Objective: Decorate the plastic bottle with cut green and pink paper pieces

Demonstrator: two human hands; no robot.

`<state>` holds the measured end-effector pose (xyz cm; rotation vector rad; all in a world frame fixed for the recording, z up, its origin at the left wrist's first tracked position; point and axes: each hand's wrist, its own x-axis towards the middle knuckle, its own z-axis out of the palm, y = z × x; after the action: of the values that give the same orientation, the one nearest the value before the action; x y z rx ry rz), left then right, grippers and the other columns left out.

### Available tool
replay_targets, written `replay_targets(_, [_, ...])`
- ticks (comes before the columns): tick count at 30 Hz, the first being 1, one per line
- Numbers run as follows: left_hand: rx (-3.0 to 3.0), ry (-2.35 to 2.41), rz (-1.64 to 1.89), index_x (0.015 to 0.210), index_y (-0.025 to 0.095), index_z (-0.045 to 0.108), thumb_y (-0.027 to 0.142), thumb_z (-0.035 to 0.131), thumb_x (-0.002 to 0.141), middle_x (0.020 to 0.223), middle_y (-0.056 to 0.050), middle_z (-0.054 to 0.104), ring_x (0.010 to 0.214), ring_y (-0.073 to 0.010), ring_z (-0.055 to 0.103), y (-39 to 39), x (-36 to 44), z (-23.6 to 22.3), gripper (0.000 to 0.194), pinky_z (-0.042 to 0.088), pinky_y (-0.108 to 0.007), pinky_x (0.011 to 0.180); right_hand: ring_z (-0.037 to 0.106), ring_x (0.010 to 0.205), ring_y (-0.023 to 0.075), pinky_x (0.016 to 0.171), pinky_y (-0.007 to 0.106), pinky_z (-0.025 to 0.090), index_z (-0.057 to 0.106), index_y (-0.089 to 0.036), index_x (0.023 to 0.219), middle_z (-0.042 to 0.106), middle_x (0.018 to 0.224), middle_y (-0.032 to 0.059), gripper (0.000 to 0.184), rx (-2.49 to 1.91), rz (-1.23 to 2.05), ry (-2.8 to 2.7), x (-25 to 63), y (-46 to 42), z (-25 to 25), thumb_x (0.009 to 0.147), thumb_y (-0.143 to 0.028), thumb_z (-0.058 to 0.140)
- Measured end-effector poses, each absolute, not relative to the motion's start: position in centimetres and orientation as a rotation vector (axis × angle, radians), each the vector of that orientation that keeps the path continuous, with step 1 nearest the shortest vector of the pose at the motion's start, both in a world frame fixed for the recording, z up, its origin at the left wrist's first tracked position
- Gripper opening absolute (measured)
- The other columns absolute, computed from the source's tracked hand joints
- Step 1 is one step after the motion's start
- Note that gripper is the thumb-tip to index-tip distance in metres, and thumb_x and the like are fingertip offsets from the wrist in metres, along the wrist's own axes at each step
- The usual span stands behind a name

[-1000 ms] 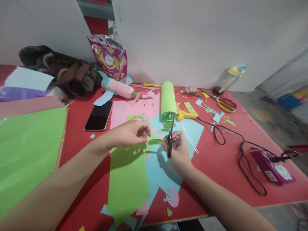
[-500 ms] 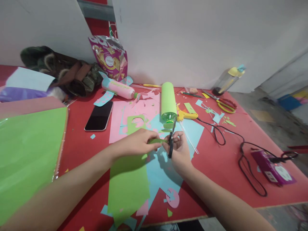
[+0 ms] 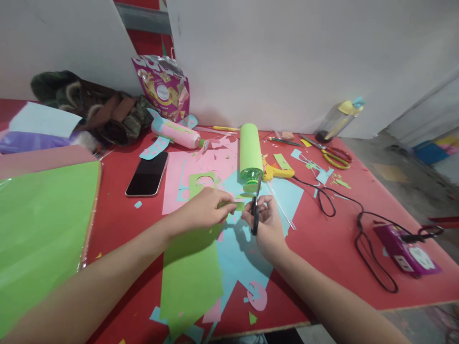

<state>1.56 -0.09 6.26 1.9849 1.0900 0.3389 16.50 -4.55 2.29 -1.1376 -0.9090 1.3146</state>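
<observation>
My left hand (image 3: 212, 206) pinches a small piece of green paper (image 3: 239, 206) between thumb and fingers. Close by on the right, my right hand (image 3: 268, 223) is closed around black-handled scissors (image 3: 255, 215), whose blades point away from me. Just beyond the scissors lies a bottle wrapped in light green paper (image 3: 250, 148), its clear green neck toward me. Beneath my hands are a sheet of green paper (image 3: 191, 282) and a light blue sheet (image 3: 233, 258). A green piece with a round hole (image 3: 195, 188) rests beyond my left hand.
A yellow glue gun (image 3: 279, 172) trails a black cord to a purple power strip (image 3: 409, 251) on the right. A phone (image 3: 147, 175), a pink paper-covered bottle (image 3: 179, 134) and a snack bag (image 3: 163, 88) are at left. Larger scissors (image 3: 335, 155) lie at the back right.
My left hand has shifted slightly left, away from my right hand, with the green paper piece still in its fingers. The right hand and scissors stay nearly where they were.
</observation>
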Motion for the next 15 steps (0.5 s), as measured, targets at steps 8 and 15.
replay_targets(8, [1.810, 1.242, 0.461, 0.063, 0.015, 0.054, 0.027, 0.042, 0.078, 0.046, 0.005, 0.047, 0.034, -0.0052, 0.036, 0.6, 0.4, 7.9, 0.023, 0.031, -0.018, 0.040, 0.046, 0.055, 0.0081, 0.055, 0.023, 0.036, 0.030, -0.024, 0.080, 0.049, 0.063, -0.0076, 0.043, -0.951, 1.541, -1.052, 16.4, -4.8, 1.6, 0.065, -0.049, 0.062])
replay_targets(15, [1.823, 1.251, 0.583, 0.048, 0.015, 0.045, 0.027, 0.042, 0.079, 0.046, 0.005, 0.043, 0.036, -0.0041, 0.035, 0.4, 0.4, 8.2, 0.033, 0.032, -0.018, 0.044, 0.044, 0.062, 0.0094, 0.057, 0.025, 0.036, 0.030, -0.024, 0.081, 0.044, 0.074, -0.0032, 0.047, -0.872, 1.684, -1.219, 16.5, -5.2, 1.8, 0.065, -0.059, 0.057])
